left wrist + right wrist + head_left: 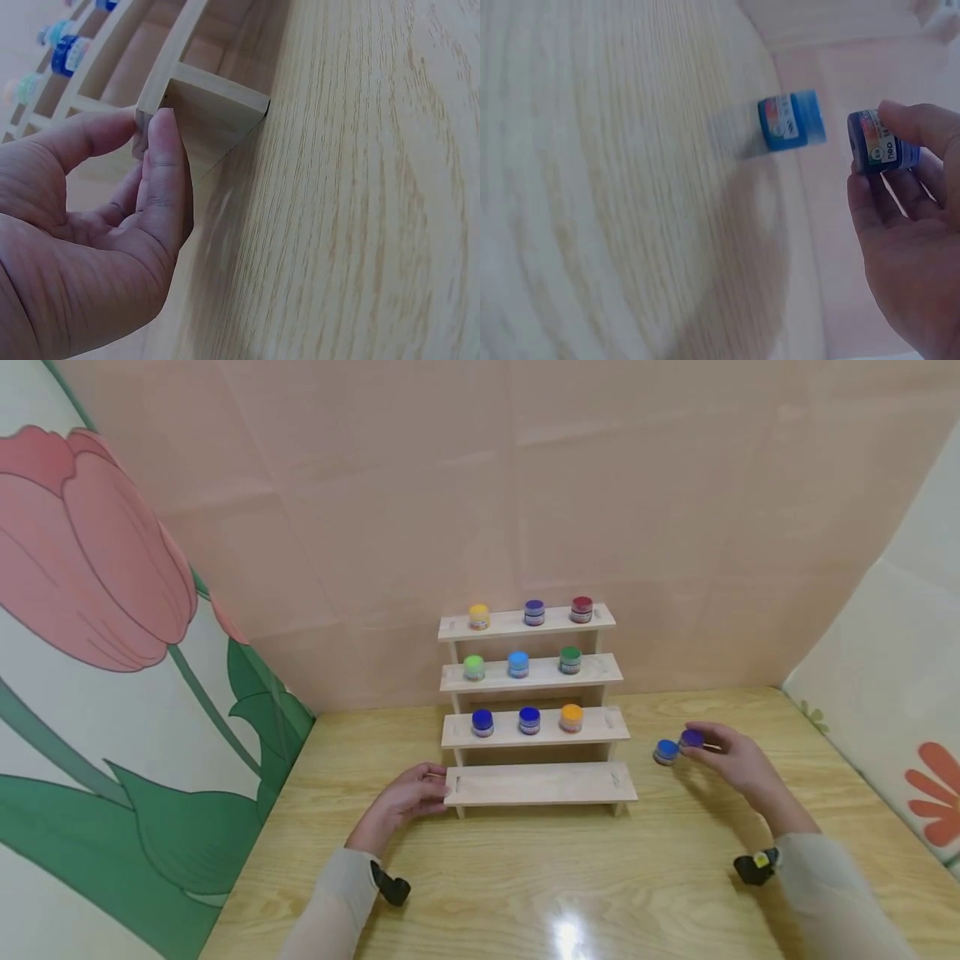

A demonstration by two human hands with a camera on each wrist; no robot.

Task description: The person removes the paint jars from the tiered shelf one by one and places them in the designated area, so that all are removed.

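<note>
A tiered wooden rack [540,783] stands on the table, small paint jars on its upper three steps and none on the lowest. My left hand [414,792] pinches the left end of that lowest step between thumb and fingers, as the left wrist view shows up close [112,202]. To the right of the rack, my right hand [731,760] holds a purple-lidded paint jar [879,142] between thumb and fingers, raised off the table. Beside it a blue paint jar [665,752] stands upright on the table [784,121].
The top step carries yellow [479,617], purple [534,612] and dark red [581,609] jars. Light green [473,667], light blue [518,664] and dark green [570,660] sit below, then two dark blue and one orange [572,717]. A pink backdrop [375,527] rises behind.
</note>
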